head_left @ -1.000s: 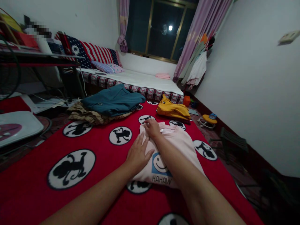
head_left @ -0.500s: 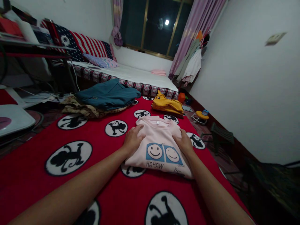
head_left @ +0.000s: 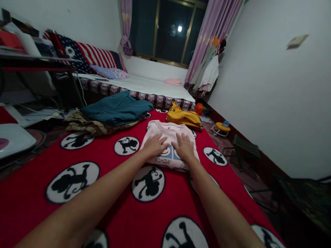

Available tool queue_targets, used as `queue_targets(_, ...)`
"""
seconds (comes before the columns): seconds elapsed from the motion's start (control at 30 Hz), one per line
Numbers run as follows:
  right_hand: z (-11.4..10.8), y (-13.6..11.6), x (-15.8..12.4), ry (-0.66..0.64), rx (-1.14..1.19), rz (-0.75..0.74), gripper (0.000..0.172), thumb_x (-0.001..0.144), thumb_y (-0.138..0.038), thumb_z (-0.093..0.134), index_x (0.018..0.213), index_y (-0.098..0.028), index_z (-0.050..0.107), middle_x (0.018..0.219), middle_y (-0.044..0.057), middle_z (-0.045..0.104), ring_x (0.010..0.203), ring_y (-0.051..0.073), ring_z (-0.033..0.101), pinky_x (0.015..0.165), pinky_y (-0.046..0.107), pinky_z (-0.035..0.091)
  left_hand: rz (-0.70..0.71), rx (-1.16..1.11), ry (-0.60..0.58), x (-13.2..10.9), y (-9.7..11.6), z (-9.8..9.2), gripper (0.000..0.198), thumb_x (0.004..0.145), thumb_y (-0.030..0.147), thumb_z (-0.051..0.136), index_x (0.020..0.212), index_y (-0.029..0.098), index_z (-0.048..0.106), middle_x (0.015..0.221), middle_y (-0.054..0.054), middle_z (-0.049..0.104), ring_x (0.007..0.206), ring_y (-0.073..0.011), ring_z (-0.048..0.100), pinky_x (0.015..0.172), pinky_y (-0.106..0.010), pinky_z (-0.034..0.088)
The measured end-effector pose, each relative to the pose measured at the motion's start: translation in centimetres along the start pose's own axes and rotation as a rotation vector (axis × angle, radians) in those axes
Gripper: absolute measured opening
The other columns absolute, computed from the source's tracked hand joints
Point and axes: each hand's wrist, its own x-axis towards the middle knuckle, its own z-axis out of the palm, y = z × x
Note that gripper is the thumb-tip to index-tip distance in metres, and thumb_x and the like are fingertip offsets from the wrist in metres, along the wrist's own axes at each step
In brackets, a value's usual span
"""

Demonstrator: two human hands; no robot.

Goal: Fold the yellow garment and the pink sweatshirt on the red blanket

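A folded pale pink shirt (head_left: 169, 129) with smiley faces and lettering on its front lies flat on the red blanket (head_left: 108, 186). My left hand (head_left: 155, 144) rests on the shirt's left half, fingers stretched out and apart. On the right half lies my right hand (head_left: 184, 146), also flat with fingers spread. Between them the two hands cover part of the smiley print. Neither hand grips the cloth.
Beyond the shirt is a folded yellow garment (head_left: 183, 115). A teal garment (head_left: 117, 108) lies on a tan patterned one (head_left: 88, 124) at the back left. A bed (head_left: 144, 84) stands behind, a dark folding stool (head_left: 244, 146) to the right.
The folded shirt has moved away from me over the blanket. Both hands have gone from its sides to lying flat on top, closer together.
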Motion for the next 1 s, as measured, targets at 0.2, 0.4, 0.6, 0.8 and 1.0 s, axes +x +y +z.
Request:
queue_targets(0.2,1.8,0.1,-0.4,-0.157,0.006,0.046,0.059,0.096,-0.054,0.031,0.150,-0.030,0.028,0.159,0.006,0.018,0.146,0.032,0.011,0.112,0.060,0.013,-0.057,-0.038,-0.035,-1.3,-0.6,2.3,0.054,0.096,0.052,0.031,0.144,0.028,0.041,0.155,-0.010,0.030,0.144,-0.0306,0.022,0.114,-0.051,0.019)
queue_targets(0.4,1.3,0.1,-0.4,-0.161,-0.025,0.050,0.057,0.096,-0.052,0.031,0.149,-0.031,0.030,0.159,0.005,0.021,0.146,0.029,0.013,0.113,0.056,0.014,-0.069,-0.006,-0.071,-1.1,-0.6,1.9,0.057,0.096,0.055,0.027,0.145,0.030,0.038,0.157,-0.007,0.027,0.145,-0.0283,0.019,0.116,-0.047,0.017)
queue_targets(0.6,1.4,0.1,-0.5,-0.159,-0.011,0.048,0.057,0.096,-0.053,0.032,0.149,-0.030,0.031,0.159,0.005,0.020,0.146,0.029,0.013,0.113,0.056,0.015,-0.061,-0.004,-0.081,-1.2,-0.6,2.0,0.057,0.096,0.056,0.025,0.146,0.030,0.037,0.157,-0.007,0.026,0.145,-0.0277,0.019,0.116,-0.047,0.016)
queue_targets(0.8,1.4,0.2,-0.4,-0.155,-0.001,0.051,0.057,0.096,-0.052,0.033,0.148,-0.029,0.032,0.159,0.004,0.021,0.146,0.029,0.013,0.114,0.056,0.014,-0.059,-0.006,-0.069,-1.2,-0.7,2.0,0.056,0.096,0.055,0.027,0.146,0.030,0.037,0.157,-0.007,0.026,0.145,-0.0281,0.019,0.116,-0.047,0.017)
queue_targets(1.0,1.5,0.3,-0.4,-0.154,-0.010,0.049,0.057,0.096,-0.052,0.032,0.148,-0.030,0.032,0.159,0.004,0.020,0.146,0.029,0.013,0.114,0.056,0.014,-0.055,-0.012,-0.063,-1.1,-0.8,2.1,0.057,0.096,0.055,0.028,0.145,0.028,0.039,0.157,-0.008,0.026,0.145,-0.0291,0.020,0.116,-0.047,0.017)
